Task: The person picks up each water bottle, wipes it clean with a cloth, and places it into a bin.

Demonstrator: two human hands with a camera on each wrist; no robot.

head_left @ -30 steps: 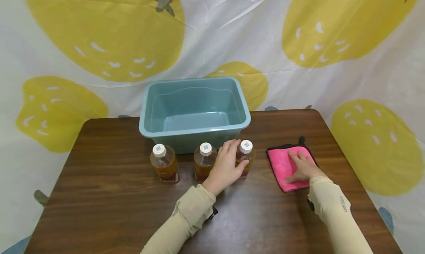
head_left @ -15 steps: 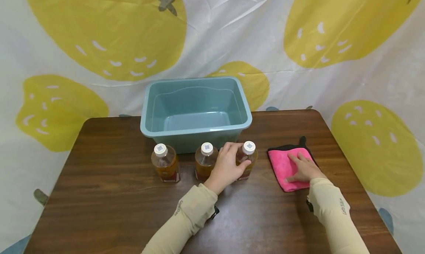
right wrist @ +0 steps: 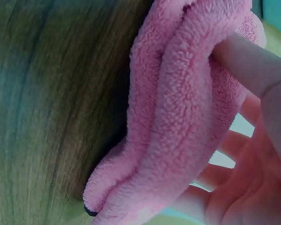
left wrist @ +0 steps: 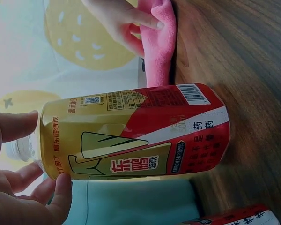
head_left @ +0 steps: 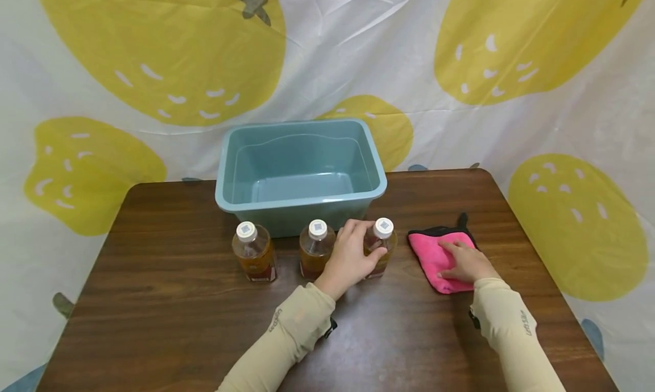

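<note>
Apparently for steadiness, the left hand (head_left: 349, 259) grips the rightmost Dongpeng bottle (left wrist: 136, 129) by its shoulder — upright on the wood-grain table (head_left: 194, 324) — while the right hand (head_left: 468, 263) pinches the pink towel (head_left: 426, 251) into a fold. Beyond two more bottles (head_left: 258, 258) stands the teal tub (head_left: 302, 203).

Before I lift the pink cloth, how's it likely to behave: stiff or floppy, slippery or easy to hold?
Probably floppy: the pink cloth is bunched into soft rolls beside the right hand. Its surface looks fuzzy, so slipping seems unlikely. It also appears folded over on itself, so the layers may fall open once lifted.
</note>
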